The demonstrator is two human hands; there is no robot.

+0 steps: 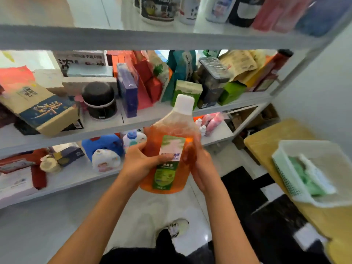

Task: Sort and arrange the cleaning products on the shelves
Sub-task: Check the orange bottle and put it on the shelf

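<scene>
Head view, read from left to right. At 9 o'clock the lower shelf (62, 180) is seen, bearing a red-and-white pack at its far left, then a blue detergent jug (103, 144) and a small white bottle (105, 161) just in front of it. Above, at 10 o'clock, the middle shelf (106, 123) carries boxes and a black jar (99, 101), none of them plainly cleaning products.

At the centre the orange bottle (168, 149), white-capped and green-labelled, is held upright in the air in front of the shelves, clear of every board. The left hand (142, 162) is wrapped round its left flank, the thumb laid across the label. The right hand (199, 162) is pressed against the right flank with its fingers curled behind the bottle; both hands are thus gripping it.

At 3 o'clock a white basket (312, 199) holding green items rests on a yellow counter (266, 138).

The step in hand is judged to be the carrying of one product toward its place. The next move would call for a free gap to be chosen, probably beside the detergents on the lower shelf, and for the bottle to be lowered upright without the neighbouring bottles being knocked.
</scene>
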